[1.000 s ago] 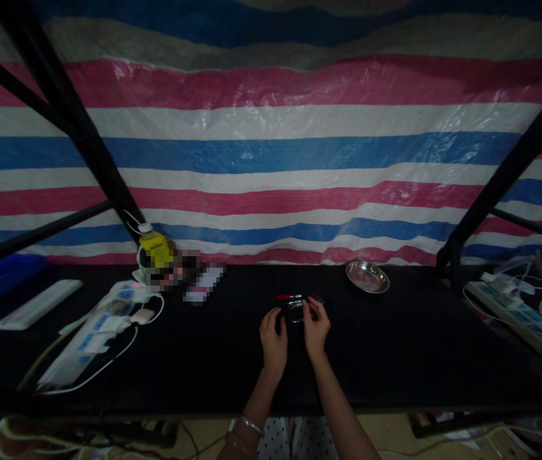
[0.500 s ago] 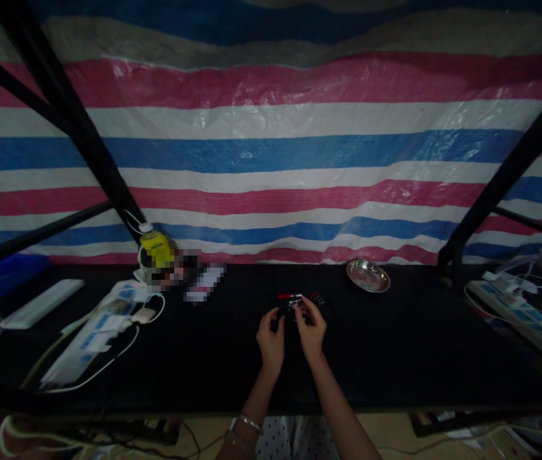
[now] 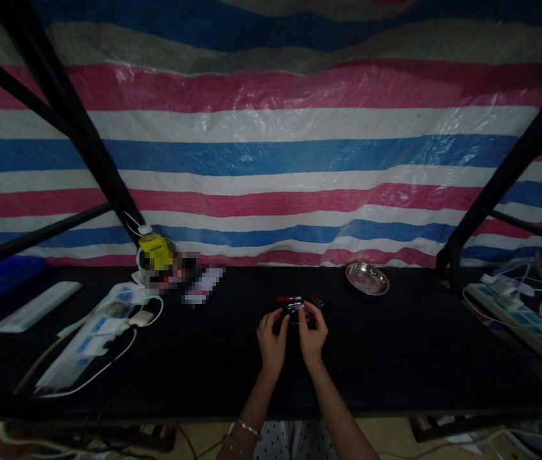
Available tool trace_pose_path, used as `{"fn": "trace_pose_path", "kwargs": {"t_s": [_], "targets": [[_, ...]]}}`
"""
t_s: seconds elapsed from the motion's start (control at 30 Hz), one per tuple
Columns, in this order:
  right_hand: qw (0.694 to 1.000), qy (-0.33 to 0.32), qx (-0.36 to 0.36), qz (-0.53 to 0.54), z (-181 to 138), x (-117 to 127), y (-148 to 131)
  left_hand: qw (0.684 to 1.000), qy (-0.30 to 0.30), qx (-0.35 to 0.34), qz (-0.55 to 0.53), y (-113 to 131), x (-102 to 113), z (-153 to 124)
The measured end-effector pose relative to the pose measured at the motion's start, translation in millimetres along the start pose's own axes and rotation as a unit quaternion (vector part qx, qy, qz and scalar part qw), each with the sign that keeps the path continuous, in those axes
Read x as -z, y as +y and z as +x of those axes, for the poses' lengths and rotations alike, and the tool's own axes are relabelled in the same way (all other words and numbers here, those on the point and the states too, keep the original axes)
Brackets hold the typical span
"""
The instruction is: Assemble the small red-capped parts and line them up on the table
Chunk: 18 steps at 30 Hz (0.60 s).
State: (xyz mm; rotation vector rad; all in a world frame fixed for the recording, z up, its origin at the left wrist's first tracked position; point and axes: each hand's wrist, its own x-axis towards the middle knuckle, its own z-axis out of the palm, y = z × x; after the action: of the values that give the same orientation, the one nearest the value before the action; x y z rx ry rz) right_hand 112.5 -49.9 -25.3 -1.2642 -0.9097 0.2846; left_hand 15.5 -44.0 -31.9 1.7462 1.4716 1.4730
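Note:
Both of my hands work close together over the middle of a black table point(image 3: 395, 345). My left hand point(image 3: 271, 340) curls its fingers round a small dark object point(image 3: 290, 311) with a shiny metallic spot. My right hand point(image 3: 312, 333) pinches the same object from the right side. Just beyond my fingers lie thin red-handled tools point(image 3: 289, 298) and a few more small dark and red pieces point(image 3: 317, 299). The light is too dim to name the object.
A shallow metal dish point(image 3: 367, 278) sits at the back right. White power strips with cables lie at left point(image 3: 89, 338) and far right point(image 3: 520, 314). A yellow-topped item point(image 3: 156, 249) stands at the back left. Black frame bars cross both sides before a striped tarp.
My hands drew slightly closer together and shifted a little left on the small object. Nothing else on the table moved.

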Motion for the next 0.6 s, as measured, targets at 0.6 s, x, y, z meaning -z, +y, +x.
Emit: {"fn": "trace_pose_path", "kwargs": {"t_s": [0.6], "targets": [[0.995, -0.077, -0.059, -0.008, 20.7, 12.8, 17.4, 0.983, -0.083, 0.07, 0.148, -14.1, 13.9, 27.3]]}}
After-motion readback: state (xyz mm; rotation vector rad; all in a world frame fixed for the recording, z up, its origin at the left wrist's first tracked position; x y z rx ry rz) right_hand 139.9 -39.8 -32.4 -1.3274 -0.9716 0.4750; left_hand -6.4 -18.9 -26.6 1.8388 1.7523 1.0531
